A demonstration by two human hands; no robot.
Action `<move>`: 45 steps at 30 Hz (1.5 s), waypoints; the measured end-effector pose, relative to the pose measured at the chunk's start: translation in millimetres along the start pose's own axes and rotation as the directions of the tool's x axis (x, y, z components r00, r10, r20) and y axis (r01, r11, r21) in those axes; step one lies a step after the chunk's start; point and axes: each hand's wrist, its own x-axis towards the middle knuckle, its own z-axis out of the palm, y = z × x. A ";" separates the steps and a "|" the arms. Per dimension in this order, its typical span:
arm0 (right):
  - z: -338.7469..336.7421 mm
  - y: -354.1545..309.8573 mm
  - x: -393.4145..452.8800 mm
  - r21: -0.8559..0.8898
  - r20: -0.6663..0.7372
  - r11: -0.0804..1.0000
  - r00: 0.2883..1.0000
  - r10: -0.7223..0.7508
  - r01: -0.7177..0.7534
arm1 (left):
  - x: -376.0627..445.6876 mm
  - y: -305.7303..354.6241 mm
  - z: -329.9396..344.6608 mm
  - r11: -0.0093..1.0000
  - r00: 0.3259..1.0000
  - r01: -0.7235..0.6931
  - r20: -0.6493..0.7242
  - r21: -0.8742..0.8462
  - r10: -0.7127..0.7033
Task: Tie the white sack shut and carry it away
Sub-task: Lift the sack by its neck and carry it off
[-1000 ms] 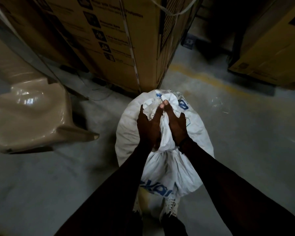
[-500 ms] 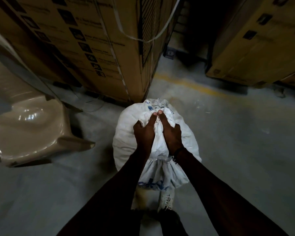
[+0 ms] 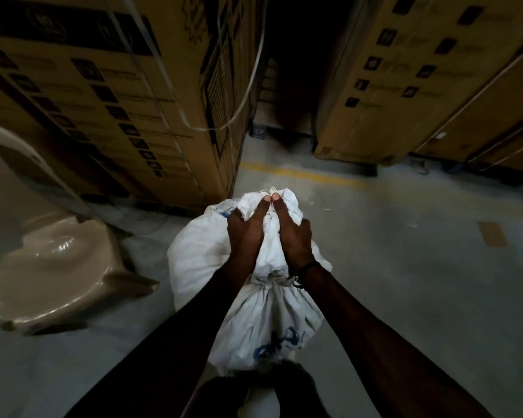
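Note:
The white sack with blue print stands on the grey floor right in front of me. Its top is gathered into a twisted neck, cinched just below my wrists. My left hand grips the left side of that bunched neck. My right hand grips the right side, a dark band on its wrist. Both thumbs meet at the top of the bunch. The sack's lower front bulges toward my feet.
A tall cardboard carton with loose white strapping stands behind the sack on the left. More cartons stand at the right, a dark gap between them. A beige plastic chair sits at the left. A yellow line crosses the floor.
My view has tilted up, showing more of the cartons. Both hands keep their hold on the sack's neck, and the sack sits slightly lower and nearer in the frame.

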 end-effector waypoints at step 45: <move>-497.9 -261.0 -374.7 0.021 -0.664 0.606 0.464 -0.586 0.795 | -522.2 265.0 332.6 0.861 0.508 -0.177 0.705 -0.476 0.494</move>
